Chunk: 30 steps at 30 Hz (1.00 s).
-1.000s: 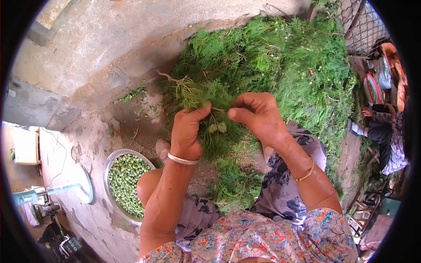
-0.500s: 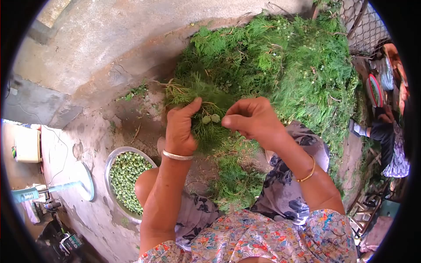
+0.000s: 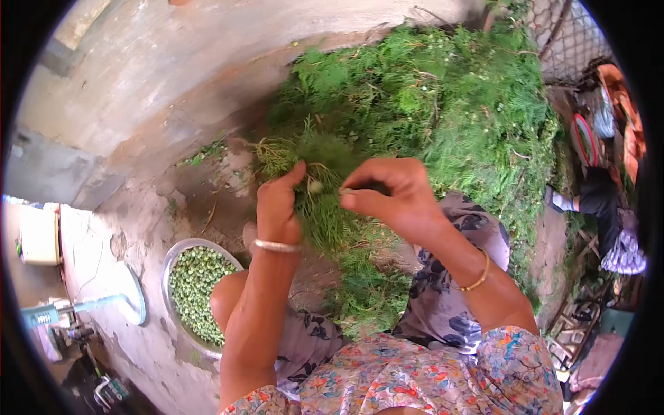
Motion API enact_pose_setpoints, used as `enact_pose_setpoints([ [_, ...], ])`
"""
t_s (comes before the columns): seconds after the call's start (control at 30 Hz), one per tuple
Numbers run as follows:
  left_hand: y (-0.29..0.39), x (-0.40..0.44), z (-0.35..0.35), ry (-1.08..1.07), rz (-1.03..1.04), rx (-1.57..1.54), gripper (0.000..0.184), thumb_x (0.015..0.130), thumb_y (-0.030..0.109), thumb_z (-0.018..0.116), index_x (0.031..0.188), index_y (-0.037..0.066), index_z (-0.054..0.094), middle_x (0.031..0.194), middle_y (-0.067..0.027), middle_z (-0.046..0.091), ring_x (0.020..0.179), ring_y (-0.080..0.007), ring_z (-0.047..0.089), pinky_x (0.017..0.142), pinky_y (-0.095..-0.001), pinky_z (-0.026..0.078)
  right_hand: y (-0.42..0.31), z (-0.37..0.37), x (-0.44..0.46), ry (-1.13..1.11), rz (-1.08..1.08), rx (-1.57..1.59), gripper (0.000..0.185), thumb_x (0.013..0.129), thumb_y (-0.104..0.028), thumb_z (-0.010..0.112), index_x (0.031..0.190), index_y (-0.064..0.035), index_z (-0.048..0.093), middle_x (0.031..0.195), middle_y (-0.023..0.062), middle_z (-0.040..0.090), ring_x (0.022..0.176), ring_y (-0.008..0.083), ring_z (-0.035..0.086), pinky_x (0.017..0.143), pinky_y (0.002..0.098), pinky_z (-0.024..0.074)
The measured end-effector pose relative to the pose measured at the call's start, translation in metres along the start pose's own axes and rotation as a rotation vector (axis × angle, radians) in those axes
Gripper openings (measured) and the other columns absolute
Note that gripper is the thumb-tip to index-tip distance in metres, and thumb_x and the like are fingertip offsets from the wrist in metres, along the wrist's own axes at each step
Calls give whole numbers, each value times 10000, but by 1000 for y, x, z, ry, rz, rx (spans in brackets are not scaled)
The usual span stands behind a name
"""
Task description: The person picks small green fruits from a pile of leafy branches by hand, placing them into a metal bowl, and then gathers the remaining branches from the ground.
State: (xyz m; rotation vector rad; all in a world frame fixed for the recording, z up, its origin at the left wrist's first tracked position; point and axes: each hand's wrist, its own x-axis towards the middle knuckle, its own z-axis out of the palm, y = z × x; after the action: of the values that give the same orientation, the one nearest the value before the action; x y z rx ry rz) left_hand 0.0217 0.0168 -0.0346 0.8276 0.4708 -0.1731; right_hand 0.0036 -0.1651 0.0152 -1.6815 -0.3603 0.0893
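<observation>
My left hand (image 3: pixel 278 211) is closed round a feathery evergreen sprig (image 3: pixel 325 218), its thumb lying along the stem. One round, pale green seed cone (image 3: pixel 315 187) shows on the sprig just right of that thumb. My right hand (image 3: pixel 394 194) is at the sprig's right side, thumb and forefinger pinched together on a small pale green bit that looks like another cone, mostly covered by the fingertips. Below and left, a metal basin (image 3: pixel 168 277) on the ground holds many green cones (image 3: pixel 200 290).
A large heap of cut evergreen branches (image 3: pixel 477 117) lies along the wall. Loose greenery (image 3: pixel 373 287) covers ground between my legs. A pale blue fan (image 3: pixel 128 297) stands at left. Another person's leg (image 3: pixel 598 207) shows at right, near a wire mesh fence (image 3: pixel 567 48).
Two cones showed side by side on the sprig earlier; one shows now. My right fingertips have closed in a pinch. The view has shifted slightly.
</observation>
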Motion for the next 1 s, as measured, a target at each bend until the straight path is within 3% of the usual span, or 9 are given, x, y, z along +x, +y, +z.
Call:
enact_pose_setpoints([
  [0.13,17,-11,8,38,22,-70,151,858,18,565,993,-49,572,907,-140,636,742,-241,642,648,-381,564,-12,-15,1,-47,524,665,123,759,-63,629,832,31,600,614,31,557,487,48,466,382,174,304],
  [0.23,14,-18,11,-33,77,-25,163,853,5,568,1005,-54,570,925,-141,635,756,-241,643,655,-374,562,-18,-14,4,-59,599,742,167,778,-120,651,851,22,602,644,39,576,467,56,465,384,172,310],
  [0.37,3,-16,13,-75,138,21,201,837,-7,589,1029,-63,568,952,-134,636,785,-222,636,681,-346,551,-1,4,2,-60,521,441,229,773,-200,691,789,15,612,615,31,565,484,52,457,388,203,314],
  [0.43,0,-20,21,-89,135,29,206,832,-10,593,1030,-62,570,958,-128,637,794,-211,631,691,-333,543,11,10,1,-50,345,90,314,760,-277,722,711,14,616,577,18,545,508,50,443,399,247,319],
  [0.57,-11,-27,29,-86,201,120,211,821,-24,591,1029,-56,578,968,-113,638,816,-189,622,712,-312,521,20,13,3,-61,446,-43,302,733,-249,734,658,17,612,548,4,522,528,47,431,423,273,329],
  [0.63,-10,-29,31,-89,183,108,215,817,-24,594,1029,-54,580,969,-109,639,811,-189,623,712,-311,518,23,13,3,-68,449,-79,225,736,-188,711,758,20,628,537,-16,509,495,35,421,428,209,302],
  [0.73,-7,-25,25,-91,146,99,213,832,4,589,1040,-39,573,975,-109,637,822,-206,625,716,-329,521,11,7,6,-111,538,109,165,708,-128,695,754,11,621,557,-16,517,478,37,413,410,210,283],
  [0.9,-1,-3,10,-4,118,-35,166,842,19,586,996,-43,587,946,-124,642,793,-231,633,719,-350,534,-2,2,4,-180,485,306,143,686,-93,680,765,1,607,585,6,541,478,49,427,404,201,282],
  [1.0,18,5,-3,-34,-95,-212,194,886,82,544,1038,-36,564,950,-164,637,816,-289,640,744,-410,550,-8,-6,5,-183,556,562,130,685,-82,670,773,-9,609,607,22,572,479,59,452,406,188,309],
])
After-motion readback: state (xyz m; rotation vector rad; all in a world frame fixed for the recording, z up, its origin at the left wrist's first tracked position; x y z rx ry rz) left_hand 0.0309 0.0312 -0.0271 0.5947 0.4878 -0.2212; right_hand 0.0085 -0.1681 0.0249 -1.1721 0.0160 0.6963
